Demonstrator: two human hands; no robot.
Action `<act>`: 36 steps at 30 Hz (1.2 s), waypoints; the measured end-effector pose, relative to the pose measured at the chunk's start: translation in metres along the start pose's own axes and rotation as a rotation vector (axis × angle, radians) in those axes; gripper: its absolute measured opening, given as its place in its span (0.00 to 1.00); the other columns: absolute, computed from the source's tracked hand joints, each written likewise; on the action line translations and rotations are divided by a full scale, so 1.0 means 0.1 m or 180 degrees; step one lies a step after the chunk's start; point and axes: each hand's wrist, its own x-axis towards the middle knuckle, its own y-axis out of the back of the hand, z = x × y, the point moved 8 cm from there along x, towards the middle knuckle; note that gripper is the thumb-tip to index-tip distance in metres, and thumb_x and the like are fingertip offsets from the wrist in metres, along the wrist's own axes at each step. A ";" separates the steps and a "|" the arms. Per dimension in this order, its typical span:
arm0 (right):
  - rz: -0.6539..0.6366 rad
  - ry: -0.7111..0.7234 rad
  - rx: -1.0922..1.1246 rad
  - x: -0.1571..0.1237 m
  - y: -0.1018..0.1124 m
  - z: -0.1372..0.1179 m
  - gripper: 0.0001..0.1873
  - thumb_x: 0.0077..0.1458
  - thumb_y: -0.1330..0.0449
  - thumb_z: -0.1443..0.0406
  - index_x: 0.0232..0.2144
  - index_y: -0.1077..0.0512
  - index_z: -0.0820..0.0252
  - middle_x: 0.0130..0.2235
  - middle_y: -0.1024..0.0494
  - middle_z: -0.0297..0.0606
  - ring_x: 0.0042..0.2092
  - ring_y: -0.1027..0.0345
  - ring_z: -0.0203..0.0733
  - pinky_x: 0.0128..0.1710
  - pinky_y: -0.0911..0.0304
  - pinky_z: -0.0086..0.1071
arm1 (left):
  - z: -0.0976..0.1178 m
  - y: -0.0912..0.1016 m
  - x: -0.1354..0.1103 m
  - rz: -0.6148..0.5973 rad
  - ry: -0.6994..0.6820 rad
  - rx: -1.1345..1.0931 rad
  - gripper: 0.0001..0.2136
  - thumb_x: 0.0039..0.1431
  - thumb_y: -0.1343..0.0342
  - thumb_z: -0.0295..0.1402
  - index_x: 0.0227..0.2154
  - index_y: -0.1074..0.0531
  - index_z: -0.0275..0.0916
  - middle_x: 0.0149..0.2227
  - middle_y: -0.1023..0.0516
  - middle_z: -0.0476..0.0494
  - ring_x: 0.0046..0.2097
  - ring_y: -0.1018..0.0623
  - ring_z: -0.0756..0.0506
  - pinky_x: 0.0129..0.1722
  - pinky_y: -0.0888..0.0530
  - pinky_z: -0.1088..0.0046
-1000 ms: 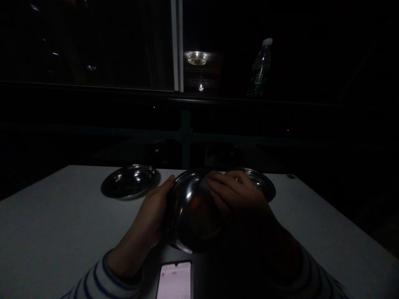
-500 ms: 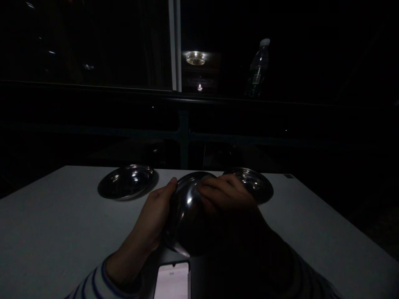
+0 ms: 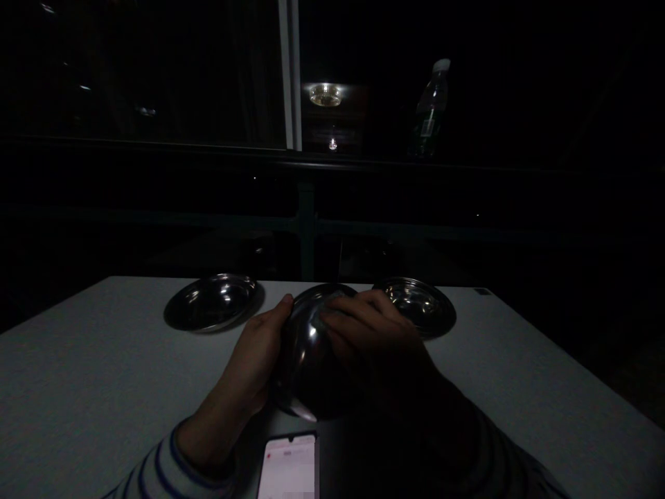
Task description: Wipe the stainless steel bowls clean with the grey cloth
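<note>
Starting nearest: lying aglow just below the work, a black-edged rectangular phone with a pale screen (image 3: 287, 468), open to a knock from any dropped rim. Now tilted in front, rounded outside showing, over the white rectangular table (image 3: 129, 381): a round, silvery steel bowl (image 3: 306, 353). Clasped at its left edge by the left hand (image 3: 257, 357), thumb on top, fingers out of sight. Loosen there, and risk a slide on slick metal. Resting across the upper right, half-curled, fingertips touching: the right hand (image 3: 377, 329). Cannot tell, in such gloom, if pinching anything. Press too hard, and risk twisting the metal free or clattering into the open silvery steel dish (image 3: 429, 308) behind on the right. Farther left, well clear: a shiny, shallow steel dish (image 3: 210, 308).
</note>
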 end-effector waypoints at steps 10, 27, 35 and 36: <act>-0.0074 0.0073 0.0054 0.00 0.01 -0.01 0.13 0.56 0.48 0.64 0.42 0.30 0.56 0.46 0.28 0.32 0.42 0.41 0.41 0.38 0.39 0.34 | -0.01 -0.01 0.00 -0.0010 0.0041 -0.0131 0.11 0.45 0.42 0.40 0.20 0.29 0.36 0.17 0.27 0.50 0.19 0.29 0.51 0.18 0.36 0.77; 0.0128 -0.0150 -0.0071 0.00 0.13 0.22 0.12 0.55 0.47 0.67 0.41 0.29 0.61 0.43 0.26 0.35 0.42 0.39 0.40 0.42 0.39 0.35 | 0.10 0.13 -0.01 0.0479 0.0310 -0.0465 0.09 0.52 0.48 0.35 0.24 0.29 0.36 0.18 0.26 0.48 0.20 0.27 0.49 0.19 0.31 0.75; 0.0007 0.0005 -0.0256 0.00 0.11 0.14 0.14 0.56 0.48 0.66 0.44 0.30 0.60 0.46 0.28 0.36 0.42 0.40 0.42 0.42 0.38 0.37 | 0.09 0.11 0.01 0.0450 0.0265 -0.0663 0.08 0.52 0.48 0.34 0.24 0.28 0.36 0.19 0.25 0.47 0.20 0.26 0.49 0.18 0.31 0.76; 0.0022 0.0000 -0.0255 0.00 0.11 0.15 0.14 0.56 0.48 0.67 0.44 0.30 0.60 0.46 0.28 0.36 0.42 0.40 0.42 0.42 0.38 0.37 | 0.10 0.12 0.01 0.0489 0.0254 -0.0693 0.08 0.53 0.48 0.33 0.24 0.28 0.36 0.19 0.25 0.47 0.20 0.26 0.49 0.18 0.30 0.76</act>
